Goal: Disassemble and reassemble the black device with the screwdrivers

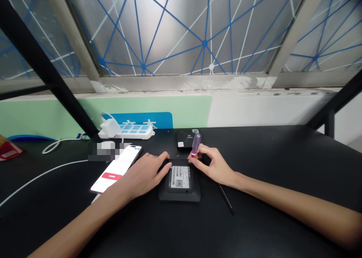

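Observation:
A flat black device (180, 194) with a white label lies on the black table, near the middle. My left hand (144, 175) rests on its left edge, fingers pressed flat against it. My right hand (213, 163) pinches a purple-handled screwdriver (195, 145), which stands upright with its tip at the device's far right corner. A second black box (185, 140) lies just behind the device. A tiny pale speck, perhaps a screw (177, 156), lies between the two boxes.
A phone (118, 169) with a lit screen lies left of my left hand. Behind it are a white power strip (130, 131) with a plugged charger and white cables (42, 175). A thin black rod (226, 199) lies under my right wrist. A red packet (8, 149) is at far left.

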Tool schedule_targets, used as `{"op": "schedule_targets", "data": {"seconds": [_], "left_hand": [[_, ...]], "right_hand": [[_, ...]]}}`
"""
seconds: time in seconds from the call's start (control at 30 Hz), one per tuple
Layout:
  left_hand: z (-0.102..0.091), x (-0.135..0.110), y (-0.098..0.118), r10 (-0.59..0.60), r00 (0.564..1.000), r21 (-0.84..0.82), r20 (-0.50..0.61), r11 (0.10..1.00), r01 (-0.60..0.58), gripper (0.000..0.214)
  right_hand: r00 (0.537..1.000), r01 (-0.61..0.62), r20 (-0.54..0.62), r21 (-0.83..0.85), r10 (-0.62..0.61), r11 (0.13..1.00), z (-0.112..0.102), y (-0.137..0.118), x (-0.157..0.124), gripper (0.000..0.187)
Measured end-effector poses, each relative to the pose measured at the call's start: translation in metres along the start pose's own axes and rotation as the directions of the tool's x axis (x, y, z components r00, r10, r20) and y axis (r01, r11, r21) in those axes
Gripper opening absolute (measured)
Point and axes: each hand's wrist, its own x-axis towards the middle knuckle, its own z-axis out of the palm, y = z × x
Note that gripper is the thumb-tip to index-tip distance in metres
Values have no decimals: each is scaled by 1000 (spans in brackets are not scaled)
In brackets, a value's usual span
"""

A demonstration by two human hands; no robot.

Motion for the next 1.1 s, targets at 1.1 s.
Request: {"op": "schedule_targets", "data": {"seconds": [1.1], "left_hand": [[2,-2,-4,-23,1000,-32,19,999,24,38]], "right_hand": [[997,-76,-25,77,78,994,-3,-3,1,17]]}}
